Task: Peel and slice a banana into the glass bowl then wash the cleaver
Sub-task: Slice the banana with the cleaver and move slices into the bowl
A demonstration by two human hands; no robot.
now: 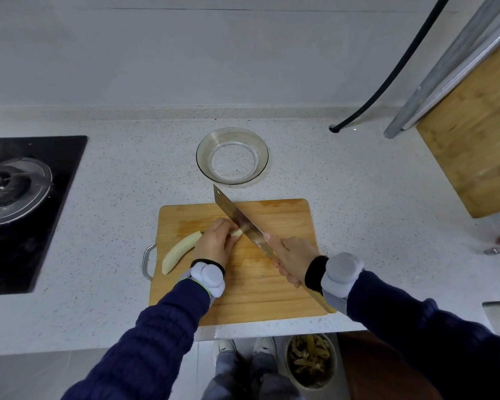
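On the floor below the desk edge, a round bin holding banana peels is seen beside a pair of white shoes. On the speckled grey desk, a wooden cutting board is laid close to the near edge, with a metal loop handle at its left side.

Dark blue sleeves are worn, and grey devices are strapped to both wrists. The peeled banana is laid on the left part of the board, curving from the near left toward the centre. Its right end is covered and pinned down by the left hand, whose fingers are curled over it. The handle of the cleaver is gripped by the right hand, fingers wrapped round it and one fingertip set against the base of the blade. The blade is held on a diagonal from near right to far left and is set against the banana just beside the left fingertips; its far corner is carried past the board's far edge.

Beyond the board, the glass bowl is set on the desk, near the cleaver's far corner but apart from it. A black gas hob is set into the desk at the far left. At the far right, a second wooden board is leaned, and a black hose is hung down to the desk.
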